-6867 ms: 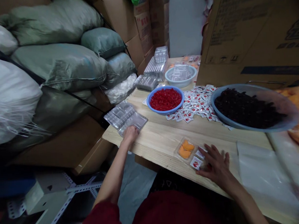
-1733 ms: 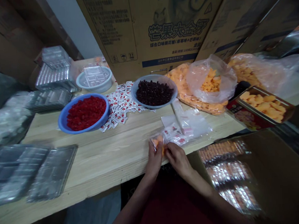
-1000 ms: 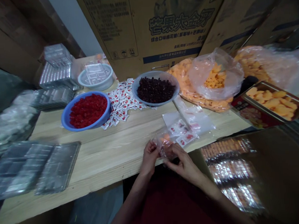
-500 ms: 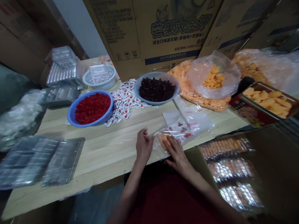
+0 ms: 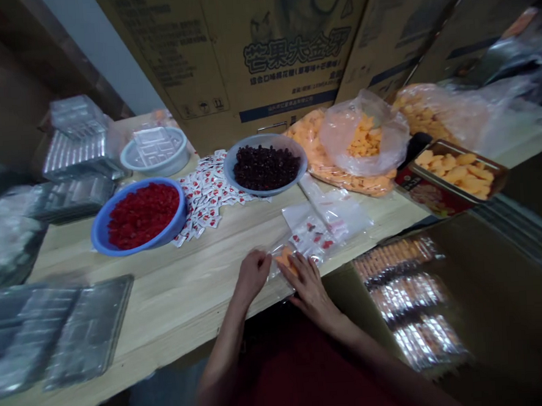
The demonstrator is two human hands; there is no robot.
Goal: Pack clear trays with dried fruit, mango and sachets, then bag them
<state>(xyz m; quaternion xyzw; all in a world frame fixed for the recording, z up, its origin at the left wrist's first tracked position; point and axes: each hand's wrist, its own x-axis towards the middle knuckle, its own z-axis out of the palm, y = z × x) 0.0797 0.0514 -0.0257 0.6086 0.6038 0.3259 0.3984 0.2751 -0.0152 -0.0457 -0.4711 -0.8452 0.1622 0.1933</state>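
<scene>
A clear plastic bag with orange pieces point(image 5: 285, 258) inside lies at the front edge of the wooden table point(image 5: 197, 281). My left hand point(image 5: 252, 274) is closed at the bag's left edge, its fingers pinched on the plastic. Spread over the bag's right side, my right hand point(image 5: 309, 286) rests with its fingers apart. Just beyond it, small printed packets and red pieces point(image 5: 316, 238) show in or under clear plastic, beside flat clear bags point(image 5: 345, 217).
Behind are a blue bowl of red pieces point(image 5: 138, 216), a bowl of dark pieces point(image 5: 266, 166), scattered packets point(image 5: 206, 194) and bagged orange pieces point(image 5: 363, 142). Clear trays point(image 5: 88, 330) lie left. A tin point(image 5: 453, 173) and an open carton of packs point(image 5: 409, 292) stand right.
The view has shifted, moving the table items. My left hand has closed from a looser curl onto the bag's edge. My right hand stays flat on the bag.
</scene>
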